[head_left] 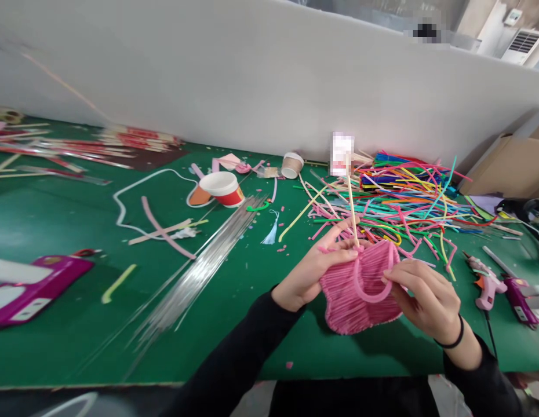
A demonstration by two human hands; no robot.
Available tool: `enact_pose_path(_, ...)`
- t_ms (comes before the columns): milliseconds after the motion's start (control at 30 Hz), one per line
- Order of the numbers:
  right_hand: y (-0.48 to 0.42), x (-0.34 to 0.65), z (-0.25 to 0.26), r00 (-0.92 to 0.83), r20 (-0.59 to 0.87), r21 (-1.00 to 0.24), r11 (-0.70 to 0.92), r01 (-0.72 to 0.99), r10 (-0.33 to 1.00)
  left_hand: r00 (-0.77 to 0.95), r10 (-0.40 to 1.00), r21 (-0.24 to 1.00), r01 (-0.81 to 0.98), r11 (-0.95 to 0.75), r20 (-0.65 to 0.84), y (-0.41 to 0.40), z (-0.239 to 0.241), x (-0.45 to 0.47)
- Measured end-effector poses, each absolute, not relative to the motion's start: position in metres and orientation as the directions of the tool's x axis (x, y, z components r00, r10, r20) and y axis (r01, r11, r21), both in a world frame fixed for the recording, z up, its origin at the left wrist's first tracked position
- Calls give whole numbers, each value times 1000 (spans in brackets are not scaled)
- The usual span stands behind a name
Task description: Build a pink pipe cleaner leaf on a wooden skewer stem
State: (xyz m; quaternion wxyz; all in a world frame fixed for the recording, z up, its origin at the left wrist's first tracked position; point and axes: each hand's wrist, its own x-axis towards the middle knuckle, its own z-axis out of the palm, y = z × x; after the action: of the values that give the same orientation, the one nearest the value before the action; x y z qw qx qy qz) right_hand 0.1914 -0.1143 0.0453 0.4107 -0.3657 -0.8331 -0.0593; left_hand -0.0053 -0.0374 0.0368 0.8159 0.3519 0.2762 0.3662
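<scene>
A pink ribbed panel [345,307], made of pipe cleaners laid side by side, is held up above the table's front part. My left hand [319,266] grips its upper left edge, thumb on the near face. Beside that thumb, a cream pipe cleaner [352,202] stands upright from the panel's top. A thick pink pipe cleaner [374,297] bends in a U across the panel's face. My right hand [426,295] pinches this pipe cleaner near its right side, fingers curled. How it joins the panel behind my left fingers is hidden.
Many coloured pipe cleaners [408,197] lie heaped behind my hands. Thin clear rods [208,260] lie left of centre, by a red-and-white tub [224,188]. A pink glue gun [487,284] with a cord lies at right. A cardboard box [508,156] stands behind it.
</scene>
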Motion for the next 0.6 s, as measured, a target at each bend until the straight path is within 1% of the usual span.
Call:
enact_pose_path(233,-114,190,44,-411,722,-208,740,639,557,591,783,763,-411,499,-193,-38,38,-5)
enact_pose_path(367,-112,190,43,-400,716,-202,718,666,572,592,782,767,-403,499,-197,-37,37,-5)
enact_pose_path(500,-108,192,42,-321,729,-216,649,730,604,594,782,759,-418,500,-187,-36,34,-5)
enact_pose_path(600,-102,197,42,-193,743,-251,534,807,641,611,775,773,-408,485,-164,-35,33,-6)
